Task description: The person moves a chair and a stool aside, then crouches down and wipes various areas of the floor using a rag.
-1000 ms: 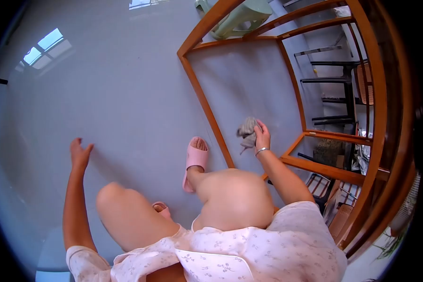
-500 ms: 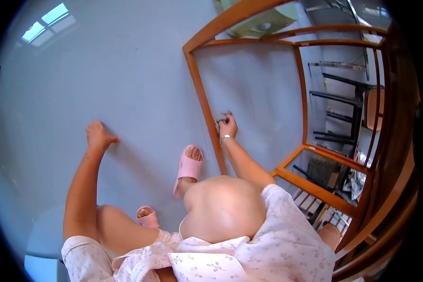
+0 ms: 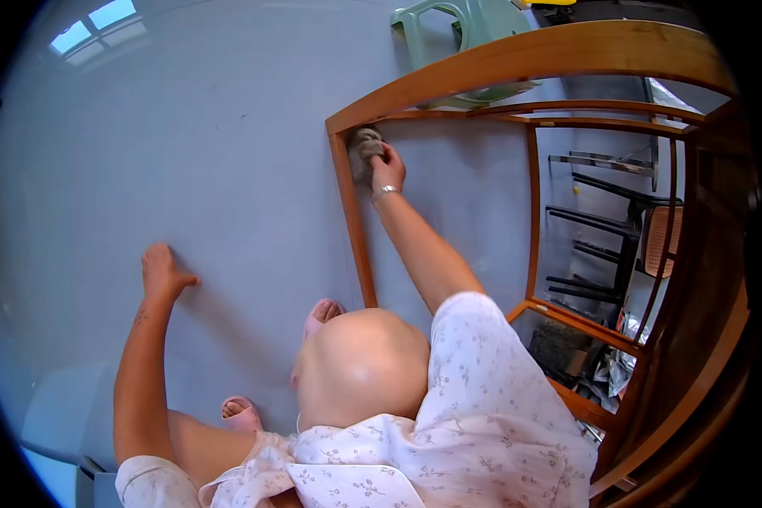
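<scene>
My right hand [image 3: 388, 169], with a silver band at the wrist, grips a bunched grey-brown cloth [image 3: 365, 151]. The cloth presses into the inner corner of a brown wooden furniture frame [image 3: 352, 216], against its long rail. Out to the left, my left hand [image 3: 165, 271] is over the grey floor [image 3: 245, 195] with its thumb spread from the fingers and nothing in it. The fingers look foreshortened, and whether they touch the floor I cannot tell.
A green plastic stool [image 3: 436, 25] stands beyond the frame's far rail. Black chairs [image 3: 601, 224], one with a woven panel, are on the right behind the wooden bars. Pink slippers [image 3: 244, 415] are on my feet close below me. A pale box-like object sits at lower left.
My right hand has moved the cloth forward along the rail, up to the frame's corner. My left hand has shifted slightly left and lower in view. The view itself has tilted a little.
</scene>
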Tool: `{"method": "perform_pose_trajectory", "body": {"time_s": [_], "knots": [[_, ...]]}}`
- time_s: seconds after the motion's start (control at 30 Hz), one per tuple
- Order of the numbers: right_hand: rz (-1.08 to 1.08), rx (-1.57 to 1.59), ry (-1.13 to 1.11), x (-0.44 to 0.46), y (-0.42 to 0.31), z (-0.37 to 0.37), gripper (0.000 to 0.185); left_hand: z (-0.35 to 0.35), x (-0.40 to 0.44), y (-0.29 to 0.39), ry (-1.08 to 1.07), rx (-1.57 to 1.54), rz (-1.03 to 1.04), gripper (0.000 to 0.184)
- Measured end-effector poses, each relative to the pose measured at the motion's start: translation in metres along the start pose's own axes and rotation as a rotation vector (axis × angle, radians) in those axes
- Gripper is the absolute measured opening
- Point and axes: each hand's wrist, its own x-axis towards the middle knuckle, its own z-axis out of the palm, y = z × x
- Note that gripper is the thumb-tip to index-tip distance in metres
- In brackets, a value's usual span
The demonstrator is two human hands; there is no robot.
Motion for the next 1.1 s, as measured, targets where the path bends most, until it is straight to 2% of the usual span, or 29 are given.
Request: {"method": "perform_pose_trajectory", "body": {"time_s": [0.03,0.1,0.17,0.3,0.37,0.43,0.47,0.53,0.57,0.6,0.63,0.67,0.77,0.83,0.87,0.93,0.97,1.03,1.1], "knots": [[-0.002,-0.005,0.003,-0.010,0.001,-0.012,0.027,0.003,0.001,-0.002,-0.002,-0.005,0.004,0.065],[0.142,0.414,0.115,-0.033,0.003,-0.047,0.030,0.007,0.002,-0.005,0.006,0.041,0.021,0.067],[0.167,0.568,0.209,-0.048,0.021,-0.091,0.034,0.006,0.003,-0.004,-0.023,0.035,0.001,0.068],[0.190,0.573,0.459,-0.080,0.035,-0.174,0.034,-0.001,0.001,-0.002,-0.063,0.013,-0.024,0.070],[0.221,0.561,0.504,-0.076,0.059,-0.198,0.035,0.000,0.001,-0.003,-0.054,0.019,-0.017,0.069],[0.287,0.265,0.495,-0.061,0.088,-0.210,0.038,-0.002,0.001,-0.002,-0.044,0.025,-0.017,0.068],[0.377,0.191,0.486,-0.049,0.095,-0.202,0.047,-0.004,0.000,-0.001,-0.032,0.031,-0.011,0.067],[0.348,-0.564,0.336,-0.024,0.079,-0.165,0.059,-0.002,-0.002,-0.001,-0.027,0.032,-0.022,0.066],[0.152,-0.638,0.374,-0.009,0.093,-0.140,0.067,0.001,-0.003,-0.002,0.013,0.056,-0.012,0.065],[0.031,-0.698,0.463,0.005,0.101,-0.111,0.065,0.001,-0.004,-0.003,0.054,0.080,0.002,0.065],[0.038,-0.801,0.435,0.018,0.087,-0.092,0.063,0.000,-0.004,-0.003,0.053,0.075,-0.003,0.065],[0.008,-0.785,0.456,0.019,0.058,-0.074,0.057,-0.003,-0.003,-0.003,0.017,0.035,-0.011,0.066],[-0.144,-0.725,0.404,0.039,0.035,-0.050,0.048,-0.004,-0.002,0.000,-0.002,-0.015,-0.008,0.067],[-0.358,-0.642,0.171,0.042,0.022,-0.040,0.047,0.000,-0.003,-0.001,0.016,-0.020,-0.016,0.068],[-0.357,-0.643,0.172,0.042,0.015,-0.042,0.047,0.002,-0.003,-0.004,0.036,-0.001,0.003,0.068],[-0.126,-0.221,0.010,0.034,-0.002,-0.052,0.049,0.005,-0.003,-0.009,0.051,0.018,0.020,0.068],[-0.127,-0.226,0.007,0.029,-0.006,-0.063,0.049,0.006,-0.002,-0.010,0.058,0.014,0.028,0.068],[-0.041,-0.006,0.142,0.021,-0.005,-0.099,0.050,0.005,-0.003,-0.009,0.062,0.003,0.036,0.069],[-0.237,-0.185,0.330,0.039,0.051,-0.155,0.052,0.003,-0.004,-0.005,0.036,0.021,-0.007,0.070]]}}
